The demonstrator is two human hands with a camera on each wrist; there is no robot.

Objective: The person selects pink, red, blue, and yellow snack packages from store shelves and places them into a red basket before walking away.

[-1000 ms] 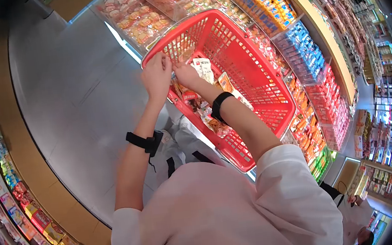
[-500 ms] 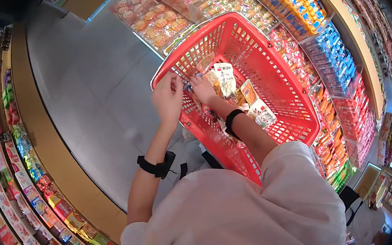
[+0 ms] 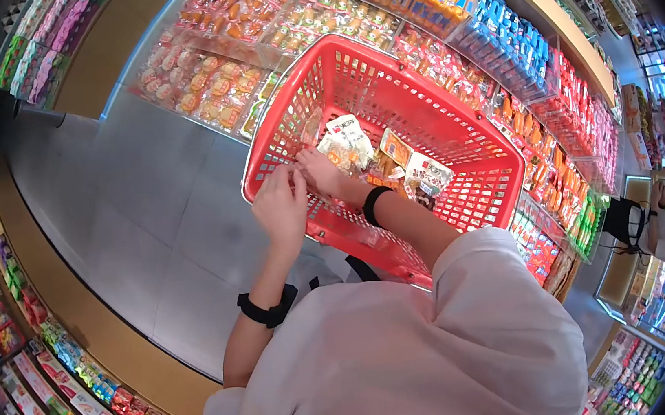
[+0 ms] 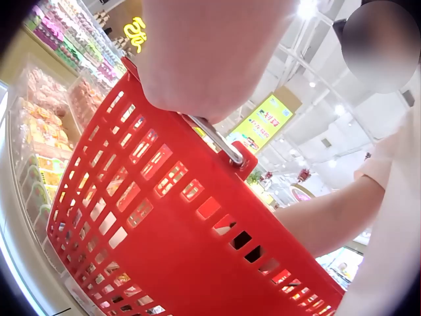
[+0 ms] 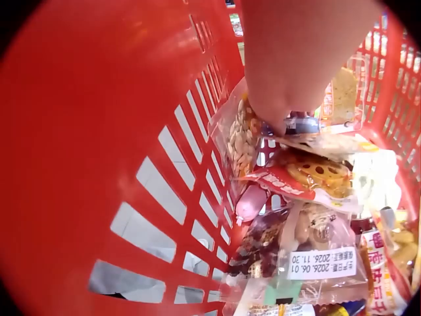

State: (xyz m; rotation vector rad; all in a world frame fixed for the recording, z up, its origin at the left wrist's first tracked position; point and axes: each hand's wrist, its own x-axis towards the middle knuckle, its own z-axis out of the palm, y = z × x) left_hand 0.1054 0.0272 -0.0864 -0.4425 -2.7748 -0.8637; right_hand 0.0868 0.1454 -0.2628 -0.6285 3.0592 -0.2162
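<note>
at the red basket's [image 4: 177,240] nine o'clock, left hand [image 3: 280,207] and right hand [image 3: 327,174] grips are being hidden; crushed packets [image 5: 309,230] are being risked by pressing.

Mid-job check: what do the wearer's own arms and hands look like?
Both the left hand and right hand are bare, without gloves. Each arm wears a black band: the left band looks bulkier, the right band a narrower loop. The right sleeve is short, loose and whitish. I can make out no markings on the bands.
</note>
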